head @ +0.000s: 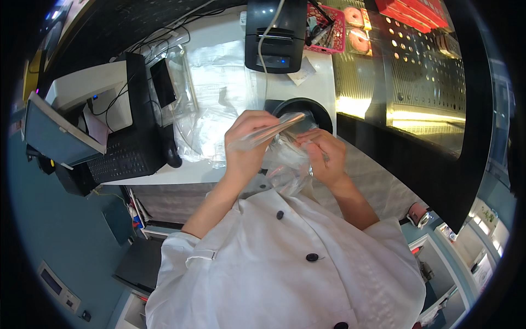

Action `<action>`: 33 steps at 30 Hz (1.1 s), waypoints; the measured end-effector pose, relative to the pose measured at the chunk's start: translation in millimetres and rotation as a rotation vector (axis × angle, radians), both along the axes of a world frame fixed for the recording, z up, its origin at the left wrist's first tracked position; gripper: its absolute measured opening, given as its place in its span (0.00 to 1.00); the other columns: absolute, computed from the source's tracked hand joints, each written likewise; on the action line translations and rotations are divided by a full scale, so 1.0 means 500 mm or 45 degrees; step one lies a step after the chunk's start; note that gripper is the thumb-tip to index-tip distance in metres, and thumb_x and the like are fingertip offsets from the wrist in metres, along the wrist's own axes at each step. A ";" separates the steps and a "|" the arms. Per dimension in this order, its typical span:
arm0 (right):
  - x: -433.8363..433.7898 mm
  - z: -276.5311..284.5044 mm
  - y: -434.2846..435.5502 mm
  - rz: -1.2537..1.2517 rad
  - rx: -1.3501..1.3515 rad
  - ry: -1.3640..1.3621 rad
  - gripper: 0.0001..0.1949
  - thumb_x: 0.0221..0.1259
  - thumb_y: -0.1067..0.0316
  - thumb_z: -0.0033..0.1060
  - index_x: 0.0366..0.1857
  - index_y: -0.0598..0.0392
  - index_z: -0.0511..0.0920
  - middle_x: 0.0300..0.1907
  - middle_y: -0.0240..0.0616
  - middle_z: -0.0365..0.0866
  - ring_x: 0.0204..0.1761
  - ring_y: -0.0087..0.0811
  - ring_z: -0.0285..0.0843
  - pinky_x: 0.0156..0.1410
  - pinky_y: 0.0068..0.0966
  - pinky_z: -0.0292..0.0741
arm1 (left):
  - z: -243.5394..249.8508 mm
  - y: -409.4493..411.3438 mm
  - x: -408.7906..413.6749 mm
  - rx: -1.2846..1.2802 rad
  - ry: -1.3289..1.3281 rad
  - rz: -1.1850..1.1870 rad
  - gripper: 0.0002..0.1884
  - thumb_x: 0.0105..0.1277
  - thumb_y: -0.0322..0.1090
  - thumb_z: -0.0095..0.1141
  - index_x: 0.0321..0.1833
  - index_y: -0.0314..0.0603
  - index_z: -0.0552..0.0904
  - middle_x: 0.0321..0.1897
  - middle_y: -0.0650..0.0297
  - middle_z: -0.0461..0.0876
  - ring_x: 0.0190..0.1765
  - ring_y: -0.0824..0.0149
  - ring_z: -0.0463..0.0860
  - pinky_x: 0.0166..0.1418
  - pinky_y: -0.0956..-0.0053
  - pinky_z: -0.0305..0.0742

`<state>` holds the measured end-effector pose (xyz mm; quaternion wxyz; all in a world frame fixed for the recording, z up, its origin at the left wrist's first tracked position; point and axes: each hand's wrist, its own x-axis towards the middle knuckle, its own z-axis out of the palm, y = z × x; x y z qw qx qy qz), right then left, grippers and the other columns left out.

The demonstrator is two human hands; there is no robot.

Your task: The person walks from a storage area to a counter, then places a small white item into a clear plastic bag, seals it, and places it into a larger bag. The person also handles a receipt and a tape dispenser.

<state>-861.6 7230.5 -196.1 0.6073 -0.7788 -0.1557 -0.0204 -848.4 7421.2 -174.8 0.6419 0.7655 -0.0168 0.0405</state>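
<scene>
Both hands hold crumpled clear plastic film [287,177] in front of the white buttoned coat. My left hand [250,142] grips a folded, glossy strand of it that slants up to the right. The fingers of my right hand [324,154] pinch another part of the film, a little to the right. Behind the hands stands a round black container [324,109], partly hidden by the film. Left of my left hand, a pile of clear plastic bags or film [218,82] lies on the white counter [181,177].
A black printer [274,45] with a hanging cable stands at the back, beside a pink basket [339,33] of small items. Left are a computer mouse [173,152], a keyboard [117,160] and a tilted screen [61,131]. A lit display case [427,94] is at right.
</scene>
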 end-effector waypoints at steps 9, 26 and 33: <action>-0.004 -0.008 -0.003 -0.037 0.044 -0.051 0.11 0.65 0.69 0.50 0.29 0.66 0.79 0.29 0.45 0.83 0.34 0.37 0.81 0.46 0.29 0.76 | -0.068 -0.013 0.123 0.765 -0.135 -0.768 0.10 0.46 0.22 0.59 0.32 0.44 0.82 0.48 0.63 0.78 0.58 0.58 0.72 0.53 0.68 0.72; 0.011 0.029 0.002 -0.142 0.012 0.329 0.08 0.64 0.68 0.55 0.34 0.64 0.79 0.34 0.38 0.82 0.38 0.26 0.78 0.45 0.21 0.73 | -0.103 0.146 0.122 0.284 0.347 -0.315 0.25 0.60 0.29 0.57 0.63 0.44 0.73 0.61 0.58 0.74 0.60 0.58 0.75 0.59 0.71 0.73; -0.070 0.163 0.025 -0.476 -0.108 -0.612 0.14 0.59 0.72 0.59 0.48 0.63 0.76 0.44 0.46 0.80 0.46 0.36 0.77 0.53 0.28 0.73 | -0.221 0.190 -0.074 1.372 0.815 -0.661 0.63 0.39 0.59 0.74 0.77 0.63 0.44 0.78 0.53 0.36 0.77 0.41 0.38 0.67 0.28 0.50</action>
